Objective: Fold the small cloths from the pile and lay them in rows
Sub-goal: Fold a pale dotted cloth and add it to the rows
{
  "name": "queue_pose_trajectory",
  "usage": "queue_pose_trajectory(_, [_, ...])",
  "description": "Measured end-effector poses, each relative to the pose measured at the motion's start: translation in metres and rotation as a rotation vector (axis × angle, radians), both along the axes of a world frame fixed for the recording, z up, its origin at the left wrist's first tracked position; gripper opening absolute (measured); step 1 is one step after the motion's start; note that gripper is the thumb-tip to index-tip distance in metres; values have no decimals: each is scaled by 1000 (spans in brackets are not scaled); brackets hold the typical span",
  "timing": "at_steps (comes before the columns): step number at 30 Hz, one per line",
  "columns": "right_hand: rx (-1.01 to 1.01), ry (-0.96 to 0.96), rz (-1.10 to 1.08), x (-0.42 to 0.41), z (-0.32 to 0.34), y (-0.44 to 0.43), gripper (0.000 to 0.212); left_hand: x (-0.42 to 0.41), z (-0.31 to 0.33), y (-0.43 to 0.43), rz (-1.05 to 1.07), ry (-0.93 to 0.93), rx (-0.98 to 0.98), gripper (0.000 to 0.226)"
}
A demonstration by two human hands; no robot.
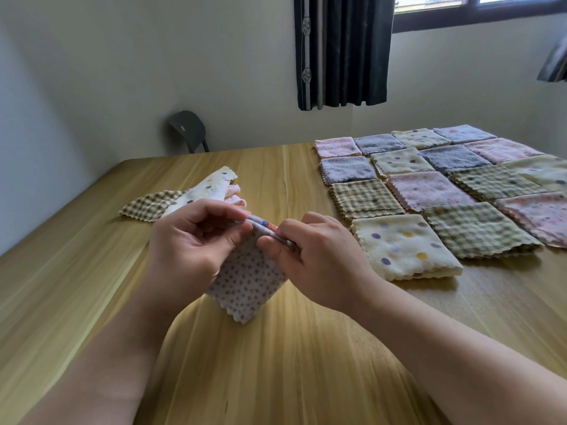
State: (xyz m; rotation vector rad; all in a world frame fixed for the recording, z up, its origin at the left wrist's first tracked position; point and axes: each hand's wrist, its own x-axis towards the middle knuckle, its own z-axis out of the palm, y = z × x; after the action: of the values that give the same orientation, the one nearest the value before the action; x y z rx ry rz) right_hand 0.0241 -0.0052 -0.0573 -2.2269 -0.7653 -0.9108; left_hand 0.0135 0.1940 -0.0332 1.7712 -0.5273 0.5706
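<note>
Wooden table [294, 363] is spread beneath it all. A dotted cloth [245, 283] is held over it at centre, its doubled top edge pinched by the left hand [190, 237] and the right hand [319, 256] alike. Folding is judged to be under way (edges seemingly being matched). Just behind the left hand a small pile [196, 191] is seen; to the right, rows [429, 191] are laid. Next, a squared fold and a free spot beside the nearest row are called for.
</note>
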Motion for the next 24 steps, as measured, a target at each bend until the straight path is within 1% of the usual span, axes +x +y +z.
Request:
queue_pose_trajectory(3, [-85,82,18,-2,3,-1,43,2,0,2,-23,-19,-68,13])
queue_pose_trajectory(5, [-156,131,42,-3,5,-3,46,2,3,3,-4,-35,-76,12])
queue_pose_trajectory(8, [-239,141,91,-6,8,-6,36,0,6,3,6,-34,-77,10])
queue_pose_trajectory(12, [-244,98,141,-5,7,-10,29,-2,12,4,-10,3,-143,8])
queue_pose_trajectory(15, [-173,9,175,-4,6,-10,27,-4,17,3,-8,26,-190,8])
queue_pose_trajectory(18, [-19,-31,224,-7,9,-7,19,-4,18,2,-3,55,-188,11])
queue_pose_trajectory(22, [206,60,293,-12,12,-2,13,-2,15,2,-35,127,-206,7])
queue_pose_trajectory(24, [303,144,295,-12,11,-2,18,-1,13,1,-19,157,-212,6])
